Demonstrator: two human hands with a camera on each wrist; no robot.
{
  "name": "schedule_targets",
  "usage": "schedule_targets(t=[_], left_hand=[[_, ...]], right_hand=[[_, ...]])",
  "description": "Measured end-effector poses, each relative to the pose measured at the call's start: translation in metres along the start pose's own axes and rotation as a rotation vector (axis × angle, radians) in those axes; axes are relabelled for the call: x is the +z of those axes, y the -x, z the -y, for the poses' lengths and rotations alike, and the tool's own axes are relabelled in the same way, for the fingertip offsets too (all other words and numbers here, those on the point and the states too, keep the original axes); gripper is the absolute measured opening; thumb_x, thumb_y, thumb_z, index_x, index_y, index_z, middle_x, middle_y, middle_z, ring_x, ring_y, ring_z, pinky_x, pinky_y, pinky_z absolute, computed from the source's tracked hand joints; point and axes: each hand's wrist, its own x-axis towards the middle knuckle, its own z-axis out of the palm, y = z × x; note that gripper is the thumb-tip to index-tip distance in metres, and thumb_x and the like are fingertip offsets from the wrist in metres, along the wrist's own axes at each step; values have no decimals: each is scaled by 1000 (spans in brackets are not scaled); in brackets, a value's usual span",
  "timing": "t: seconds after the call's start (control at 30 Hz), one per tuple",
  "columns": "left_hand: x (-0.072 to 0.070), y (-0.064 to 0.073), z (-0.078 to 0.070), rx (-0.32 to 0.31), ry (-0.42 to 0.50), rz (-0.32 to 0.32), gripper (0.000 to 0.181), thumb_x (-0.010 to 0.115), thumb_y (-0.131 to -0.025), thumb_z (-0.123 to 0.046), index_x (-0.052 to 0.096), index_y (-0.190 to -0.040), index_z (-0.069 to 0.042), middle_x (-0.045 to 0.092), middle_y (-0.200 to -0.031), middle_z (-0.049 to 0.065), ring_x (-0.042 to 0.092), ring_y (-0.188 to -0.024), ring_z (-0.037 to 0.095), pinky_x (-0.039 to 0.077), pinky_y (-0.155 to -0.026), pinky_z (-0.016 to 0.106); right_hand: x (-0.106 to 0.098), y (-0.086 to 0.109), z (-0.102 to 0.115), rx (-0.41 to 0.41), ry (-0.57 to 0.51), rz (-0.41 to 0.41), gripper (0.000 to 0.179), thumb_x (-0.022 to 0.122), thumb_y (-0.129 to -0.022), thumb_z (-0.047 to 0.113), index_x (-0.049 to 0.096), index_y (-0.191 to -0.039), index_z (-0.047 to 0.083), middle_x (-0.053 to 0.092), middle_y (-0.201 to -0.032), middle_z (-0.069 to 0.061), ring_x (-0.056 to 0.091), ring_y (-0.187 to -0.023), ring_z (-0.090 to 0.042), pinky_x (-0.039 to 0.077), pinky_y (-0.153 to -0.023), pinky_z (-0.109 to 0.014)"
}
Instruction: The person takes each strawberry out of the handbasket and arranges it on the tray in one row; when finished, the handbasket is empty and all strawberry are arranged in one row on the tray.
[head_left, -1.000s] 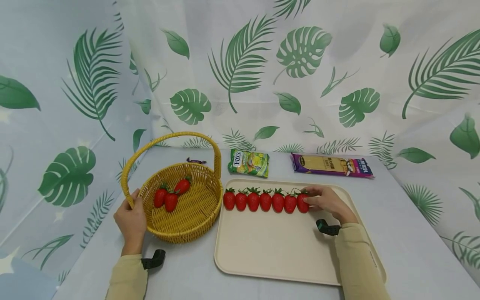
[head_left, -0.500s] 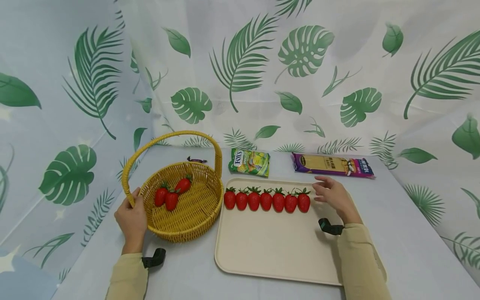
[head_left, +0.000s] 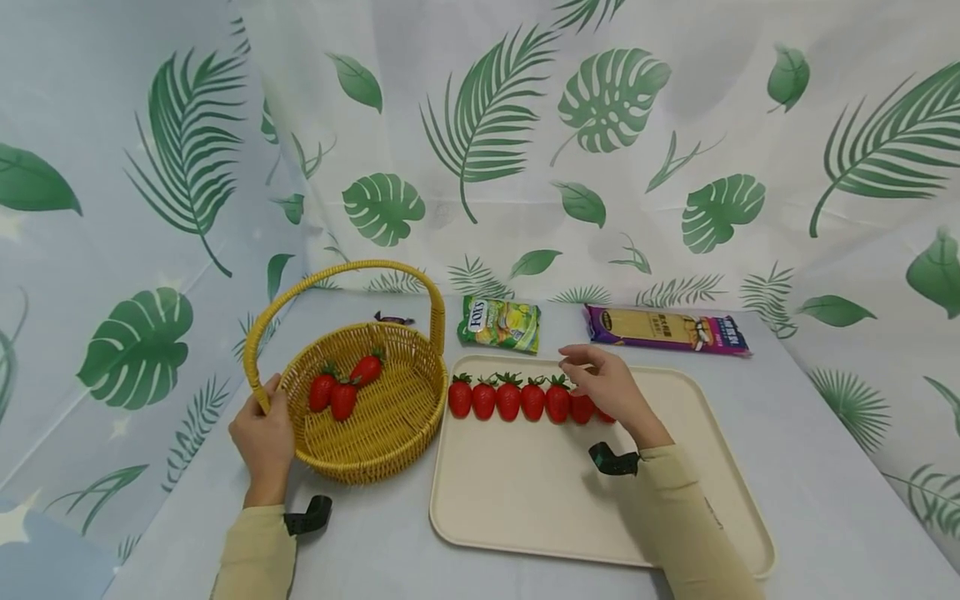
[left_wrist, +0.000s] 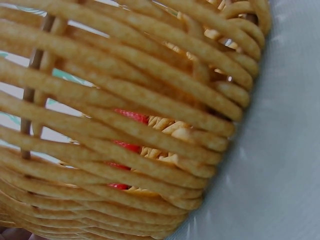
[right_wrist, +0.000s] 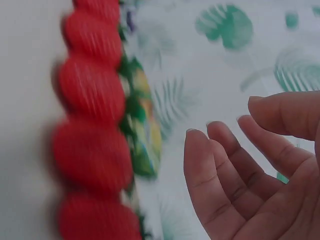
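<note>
My left hand [head_left: 262, 437] grips the yellow wicker basket [head_left: 367, 467] at its left side, where the arched handle meets the rim. Inside the basket lie red strawberries [head_left: 343, 402], three of them, with green leaves. The weave of the basket wall [left_wrist: 125, 75] fills the left wrist view. My right hand [head_left: 603, 387] holds nothing and hovers over the right end of a row of several strawberries [head_left: 508, 402] on the beige tray [head_left: 525, 492]. It partly hides the two rightmost ones. In the right wrist view its fingers [right_wrist: 200, 175] are loosely bent and apart from the row.
Behind the tray lie a green candy bag [head_left: 498, 325] and a long purple snack packet [head_left: 667, 331]. A small dark-wrapped candy [head_left: 393, 319] sits behind the basket. Leaf-printed cloth [head_left: 480, 125] rises at the back and sides.
My right hand let go of the rightmost strawberry, drew back to the right, then swung left over the row. The left hand and basket stay put.
</note>
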Motion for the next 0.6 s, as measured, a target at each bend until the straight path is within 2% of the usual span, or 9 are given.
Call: schedule_targets(t=[0.17, 0.3, 0.4, 0.5, 0.6], left_hand=[[0, -3, -3, 0, 1, -9, 29, 54, -95, -11, 72, -116, -2, 51, -50, -4, 23, -38, 4, 23, -39, 21], [1, -5, -4, 1, 28, -13, 29, 54, -95, -11, 72, -115, -3, 57, -56, 2, 24, -37, 4, 23, -39, 21], [2, -5, -4, -8, 42, 3, 29, 54, -96, -14, 72, -117, -4, 58, -56, 4, 24, -36, 5, 24, -38, 21], [1, -2, -2, -15, 17, 4, 29, 54, -96, -14, 72, -116, -4, 52, -49, 1, 23, -36, 4, 24, -38, 22], [0, 2, 0, -6, -12, -2, 29, 54, -96, -13, 72, -116, -3, 55, -52, 8, 22, -36, 4, 23, -38, 22]], right_hand=[[37, -4, 18, -49, -1, 59, 31, 59, -98, 18, 61, -127, 6, 64, -117, -18, 66, -95, -37, 55, -79, -45], [61, -8, 38, -138, 11, 99, 26, 60, -97, 14, 65, -121, 9, 67, -115, -14, 66, -93, -34, 56, -73, -39], [76, -13, 56, -209, -1, 128, 23, 59, -96, 12, 67, -118, 9, 67, -114, -16, 66, -93, -33, 55, -73, -40], [90, -19, 70, -244, 10, 191, 23, 60, -96, 13, 68, -117, 10, 67, -114, -15, 65, -94, -26, 56, -74, -39], [101, -25, 82, -256, 50, 262, 24, 59, -97, 15, 67, -118, 11, 67, -113, -11, 65, -94, -18, 55, -76, -33]])
